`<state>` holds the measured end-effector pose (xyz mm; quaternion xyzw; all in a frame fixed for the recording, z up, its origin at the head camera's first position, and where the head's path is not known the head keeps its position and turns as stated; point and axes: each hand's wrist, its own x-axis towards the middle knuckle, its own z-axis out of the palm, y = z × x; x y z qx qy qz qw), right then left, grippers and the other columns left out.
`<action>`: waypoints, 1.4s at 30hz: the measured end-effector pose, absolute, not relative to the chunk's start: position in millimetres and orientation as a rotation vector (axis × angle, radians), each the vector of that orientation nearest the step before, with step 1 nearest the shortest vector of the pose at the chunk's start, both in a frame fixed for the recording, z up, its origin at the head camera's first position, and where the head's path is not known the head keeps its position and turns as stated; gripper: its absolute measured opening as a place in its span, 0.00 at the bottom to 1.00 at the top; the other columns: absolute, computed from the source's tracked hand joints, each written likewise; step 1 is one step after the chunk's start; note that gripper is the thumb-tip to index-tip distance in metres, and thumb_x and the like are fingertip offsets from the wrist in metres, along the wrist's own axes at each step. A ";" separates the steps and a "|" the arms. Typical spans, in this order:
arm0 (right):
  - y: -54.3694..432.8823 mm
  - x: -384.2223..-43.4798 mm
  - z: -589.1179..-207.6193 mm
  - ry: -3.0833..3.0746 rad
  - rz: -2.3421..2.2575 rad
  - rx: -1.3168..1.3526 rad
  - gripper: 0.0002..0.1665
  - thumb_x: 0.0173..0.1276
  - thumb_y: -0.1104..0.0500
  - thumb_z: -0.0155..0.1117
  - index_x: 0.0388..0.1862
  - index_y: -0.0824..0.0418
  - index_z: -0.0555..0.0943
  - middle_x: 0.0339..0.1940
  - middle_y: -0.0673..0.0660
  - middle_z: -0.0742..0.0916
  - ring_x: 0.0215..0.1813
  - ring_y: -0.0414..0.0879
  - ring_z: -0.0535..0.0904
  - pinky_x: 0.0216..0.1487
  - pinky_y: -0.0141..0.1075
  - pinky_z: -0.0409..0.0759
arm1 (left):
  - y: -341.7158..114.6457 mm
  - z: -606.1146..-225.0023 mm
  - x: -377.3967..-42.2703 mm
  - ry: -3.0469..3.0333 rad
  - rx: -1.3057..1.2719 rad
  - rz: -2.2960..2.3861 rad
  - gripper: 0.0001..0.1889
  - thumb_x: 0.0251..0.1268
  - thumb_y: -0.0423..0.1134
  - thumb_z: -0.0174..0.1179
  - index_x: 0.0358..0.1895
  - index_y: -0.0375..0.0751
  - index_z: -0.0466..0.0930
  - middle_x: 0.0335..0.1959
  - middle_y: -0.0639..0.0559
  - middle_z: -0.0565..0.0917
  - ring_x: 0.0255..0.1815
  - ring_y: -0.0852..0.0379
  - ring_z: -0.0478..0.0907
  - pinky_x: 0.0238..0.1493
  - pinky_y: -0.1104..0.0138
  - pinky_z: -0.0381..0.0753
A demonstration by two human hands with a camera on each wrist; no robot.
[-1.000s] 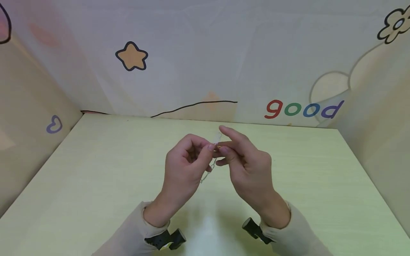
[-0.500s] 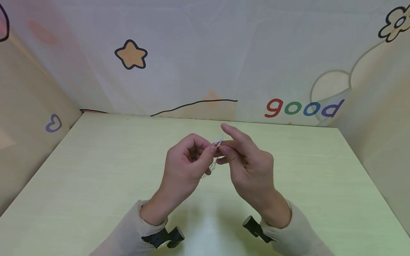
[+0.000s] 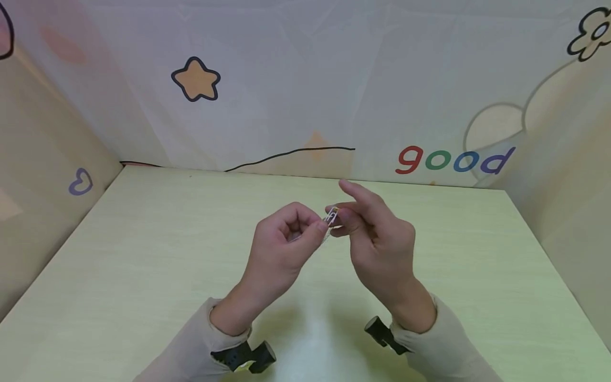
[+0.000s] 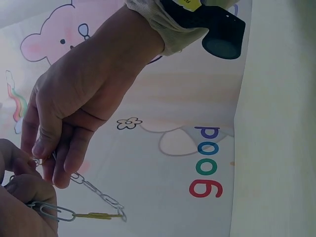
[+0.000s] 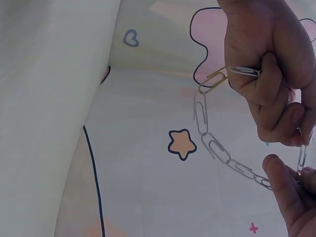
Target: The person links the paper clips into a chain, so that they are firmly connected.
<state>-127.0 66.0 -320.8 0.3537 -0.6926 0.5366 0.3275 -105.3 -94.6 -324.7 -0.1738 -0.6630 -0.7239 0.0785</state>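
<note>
A chain of linked paper clips [image 5: 217, 150], mostly silver, hangs in a loop between the hands in the right wrist view. One link is a yellow paper clip [image 5: 213, 81]. Beside it, a silver clip [image 5: 244, 71] runs into the curled fingers of my left hand [image 3: 281, 246]. Thumb and index finger of that hand pinch a silver paper clip [image 3: 331, 215] at their tips. My right hand [image 3: 382, 249] pinches the same spot from the other side, index finger raised, with a bit of yellow at its thumb tip. The fingers partly hide where the clips meet.
The hands are held above a pale green table [image 3: 167, 254]. A printed cloth backdrop [image 3: 286, 79] rises behind it, with side panels left and right. Each sleeve carries a black wrist camera [image 3: 262, 357] strapped at the cuff.
Both hands have shifted slightly right together. The silver clip at the fingertips now shows more plainly, and less of the chain shows below the left hand.
</note>
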 end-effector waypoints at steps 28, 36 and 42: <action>120.1 -139.1 -304.9 -2.444 1.062 0.895 0.21 0.67 0.78 0.52 0.34 0.56 0.85 0.30 0.45 0.82 0.28 0.39 0.74 0.30 0.35 0.74 | -121.0 -322.9 -129.4 -2.317 -0.433 -1.842 0.09 0.66 0.22 0.56 0.41 0.38 0.80 0.42 0.48 0.78 0.36 0.51 0.76 0.35 0.61 0.84; 93.0 -146.4 -327.7 -2.671 0.765 0.518 0.15 0.68 0.70 0.59 0.50 0.63 0.86 0.34 0.55 0.83 0.27 0.46 0.75 0.27 0.38 0.73 | -112.4 -345.8 -138.4 -2.586 -0.409 -1.109 0.17 0.66 0.20 0.50 0.35 0.42 0.87 0.39 0.53 0.74 0.28 0.58 0.75 0.31 0.64 0.75; 91.8 -164.5 -356.7 -3.055 0.664 0.550 0.23 0.68 0.68 0.60 0.62 0.65 0.78 0.38 0.57 0.85 0.26 0.46 0.72 0.24 0.35 0.70 | -112.5 -370.6 -162.2 -2.934 -0.472 -1.070 0.16 0.67 0.24 0.55 0.54 0.38 0.84 0.44 0.47 0.74 0.29 0.55 0.73 0.31 0.64 0.74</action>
